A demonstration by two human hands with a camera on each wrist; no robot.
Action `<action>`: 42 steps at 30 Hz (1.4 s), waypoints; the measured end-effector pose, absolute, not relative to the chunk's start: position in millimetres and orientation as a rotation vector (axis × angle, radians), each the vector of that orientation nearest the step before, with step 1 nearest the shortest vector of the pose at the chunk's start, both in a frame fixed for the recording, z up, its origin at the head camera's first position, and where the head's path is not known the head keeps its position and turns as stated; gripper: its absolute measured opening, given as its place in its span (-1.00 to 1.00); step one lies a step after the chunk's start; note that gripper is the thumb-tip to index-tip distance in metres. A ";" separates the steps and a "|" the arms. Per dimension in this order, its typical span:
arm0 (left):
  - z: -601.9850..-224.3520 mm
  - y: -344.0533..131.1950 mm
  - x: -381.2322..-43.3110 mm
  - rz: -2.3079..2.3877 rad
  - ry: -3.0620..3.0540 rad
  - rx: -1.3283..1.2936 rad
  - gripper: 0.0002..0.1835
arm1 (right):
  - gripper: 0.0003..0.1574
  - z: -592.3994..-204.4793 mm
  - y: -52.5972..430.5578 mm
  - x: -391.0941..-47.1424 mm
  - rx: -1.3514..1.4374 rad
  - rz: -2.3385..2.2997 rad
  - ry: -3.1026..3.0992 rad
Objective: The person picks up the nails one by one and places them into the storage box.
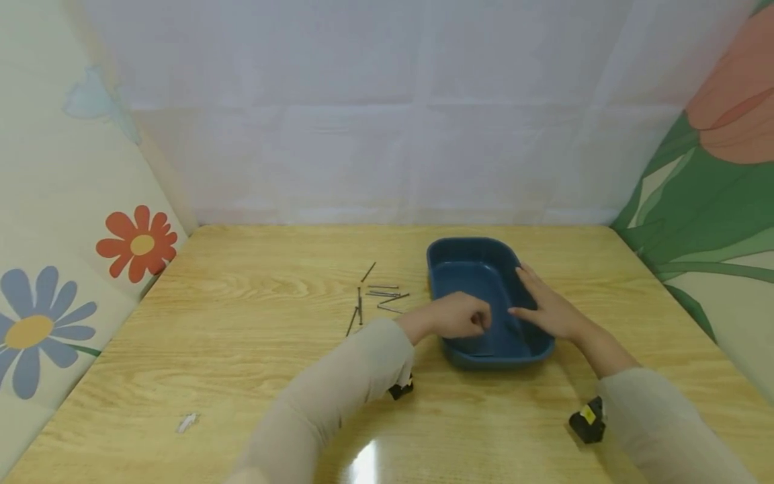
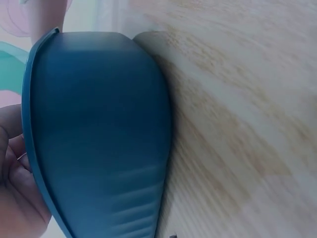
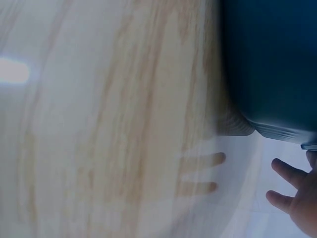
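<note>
A dark blue rectangular plastic basin (image 1: 444,269) stands on the table. My left hand (image 1: 462,314) is over its near left part, fingers curled, pinching a slim dark thing that looks like a nail. In the left wrist view that hand (image 2: 20,188) shows beyond the basin's rim (image 2: 27,114). My right hand (image 1: 553,310) rests on the basin's right rim, thumb toward the inside. Its fingers (image 3: 290,173) are straight and spread in the right wrist view. One nail (image 1: 480,355) lies inside the basin near its front wall.
Several loose nails (image 1: 383,294) lie scattered on the wooden table (image 1: 260,296) left of the basin. A small white scrap (image 1: 187,422) is at the front left. Black wrist devices (image 1: 586,422) hang under the sleeves. A white cloth (image 1: 338,161) closes off the back.
</note>
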State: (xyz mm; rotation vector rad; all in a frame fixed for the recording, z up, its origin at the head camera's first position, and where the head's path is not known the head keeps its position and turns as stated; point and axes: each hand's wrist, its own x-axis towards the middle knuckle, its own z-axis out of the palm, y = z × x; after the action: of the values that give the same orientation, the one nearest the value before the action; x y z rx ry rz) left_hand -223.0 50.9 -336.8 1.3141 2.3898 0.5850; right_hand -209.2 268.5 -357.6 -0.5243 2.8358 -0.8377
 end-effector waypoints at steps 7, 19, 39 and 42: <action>-333.2 38.8 -225.2 0.705 2.409 1.318 -0.91 | 0.01 -358.2 265.7 -211.2 -0.537 -0.836 2.839; -329.8 24.6 -228.1 0.850 2.375 1.265 -0.89 | 0.03 -359.0 266.0 -213.2 -0.517 -0.810 2.845; -327.2 2.4 -228.2 0.966 2.315 1.137 -0.86 | 0.03 -356.8 269.2 -209.4 -0.523 -0.821 2.833; -329.0 -0.4 -229.6 0.977 2.320 1.119 -0.86 | 0.03 -356.9 269.7 -209.4 -0.536 -0.825 2.830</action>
State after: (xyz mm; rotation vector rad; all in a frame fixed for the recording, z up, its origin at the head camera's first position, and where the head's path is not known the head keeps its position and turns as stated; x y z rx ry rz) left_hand -229.6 -0.4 -329.0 1.1189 2.3196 0.9765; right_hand -209.4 269.7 -356.9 -0.5360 2.8299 -0.8247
